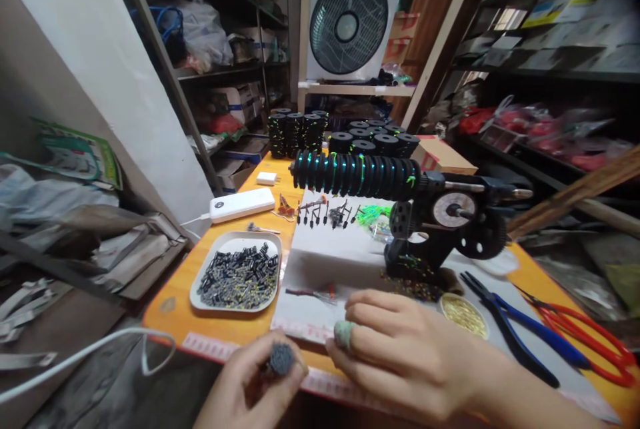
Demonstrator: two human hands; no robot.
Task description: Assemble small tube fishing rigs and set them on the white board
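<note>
My left hand [253,386] is at the table's front edge, its thumb and fingers wrapped round a dark bundle [281,358] with a round, rough-looking end facing up. To its right, my right hand [400,359] has its fingers curled and close together. A greenish wrap [343,334] covers one fingertip. Whatever the right fingertips may hold is hidden. Just beyond them, a thin dark piece with an orange-red tip [313,294] lies on the white sheet [320,262]. A white tray [235,310] of small black and yellowish pieces stands to the left.
Behind my hands stands a black machine [430,236], its shaft carrying black discs [357,174]. On the right lie a dish of gold bits [464,316], blue-handled pliers [540,336] and red-handled scissors [590,332]. Black spools [297,132] and a white power bank [243,204] are farther back.
</note>
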